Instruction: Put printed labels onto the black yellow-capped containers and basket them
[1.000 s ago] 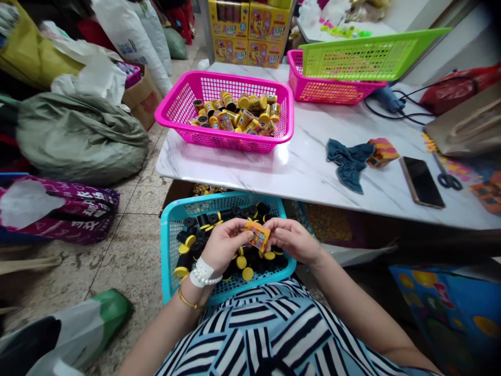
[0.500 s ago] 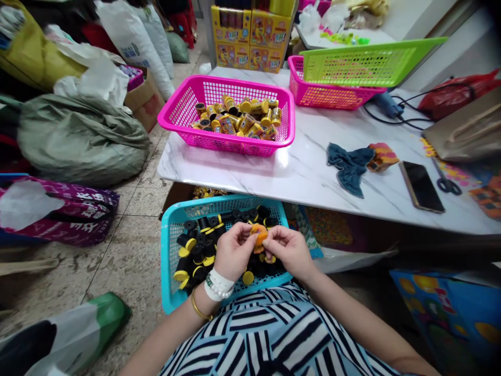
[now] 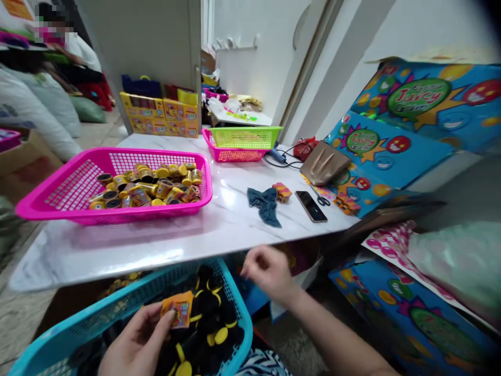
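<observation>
Between the thumb and fingers of my left hand is a small orange printed label, over the blue basket. Black spools with yellow ends fill this basket below the table edge. My right hand is raised to the right of the basket, just in front of the table's edge. Its fingers are curled in, and whether anything is inside them is hidden. On the table, a pink basket holds many small yellow-wrapped cylinders.
On the white table lie a dark blue cloth, an orange printed stack, a phone and scissors. Blue cartons stand on the right. A person sits at the far left.
My hands have parted; the orange label stays in the left one. My right hand has moved away to the right, past the basket. The view has turned to the right and upward.
</observation>
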Motion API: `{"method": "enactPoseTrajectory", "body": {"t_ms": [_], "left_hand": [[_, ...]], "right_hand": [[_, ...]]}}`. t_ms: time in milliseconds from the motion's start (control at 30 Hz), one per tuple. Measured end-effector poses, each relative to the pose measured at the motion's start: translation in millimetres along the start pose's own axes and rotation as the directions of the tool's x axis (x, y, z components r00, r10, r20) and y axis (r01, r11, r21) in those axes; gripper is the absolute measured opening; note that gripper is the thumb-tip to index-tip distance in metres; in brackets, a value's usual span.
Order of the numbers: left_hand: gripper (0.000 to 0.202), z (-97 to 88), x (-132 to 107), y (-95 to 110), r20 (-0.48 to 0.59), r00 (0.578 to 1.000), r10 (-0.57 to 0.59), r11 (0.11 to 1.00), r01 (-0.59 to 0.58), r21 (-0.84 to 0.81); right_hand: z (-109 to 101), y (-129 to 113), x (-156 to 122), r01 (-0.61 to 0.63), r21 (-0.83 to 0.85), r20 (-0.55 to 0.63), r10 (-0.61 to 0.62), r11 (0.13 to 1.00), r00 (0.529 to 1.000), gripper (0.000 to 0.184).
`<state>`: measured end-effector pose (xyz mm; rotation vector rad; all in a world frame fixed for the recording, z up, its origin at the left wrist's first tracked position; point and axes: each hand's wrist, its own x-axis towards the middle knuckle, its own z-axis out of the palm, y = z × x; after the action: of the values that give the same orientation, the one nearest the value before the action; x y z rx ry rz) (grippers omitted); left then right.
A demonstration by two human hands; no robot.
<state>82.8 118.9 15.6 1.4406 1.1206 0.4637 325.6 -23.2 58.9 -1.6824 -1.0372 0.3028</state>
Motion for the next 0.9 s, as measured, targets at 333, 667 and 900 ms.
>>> {"method": "enactPoseTrajectory", "body": {"t_ms": [333, 667, 900], "left_hand": [[0.034, 15.9, 17.9, 51.8, 0.192, 0.966, 0.174, 0.985, -0.174, -0.021], [0.030, 54.3, 33.9, 63.1, 0.274, 0.946, 0.175, 0.943, -0.081, -0.322], [0.038, 60.5, 71.7, 72.8, -0.018, 0.945, 0.326, 0.915, -0.320, -0.245]], "right_hand": [[-107.6, 53.6, 86.2, -0.148, -0.348, -0.416, -0.011, 0.926, 0.909, 0.040], [48.4, -6.1, 38.6, -0.373, 0.355, 0.537, 0.139, 0.857, 0.832, 0.034], [37.9, 26.6, 117.0, -0.251, 0.223, 0.412, 0.142, 0.942, 0.900, 0.035]]}}
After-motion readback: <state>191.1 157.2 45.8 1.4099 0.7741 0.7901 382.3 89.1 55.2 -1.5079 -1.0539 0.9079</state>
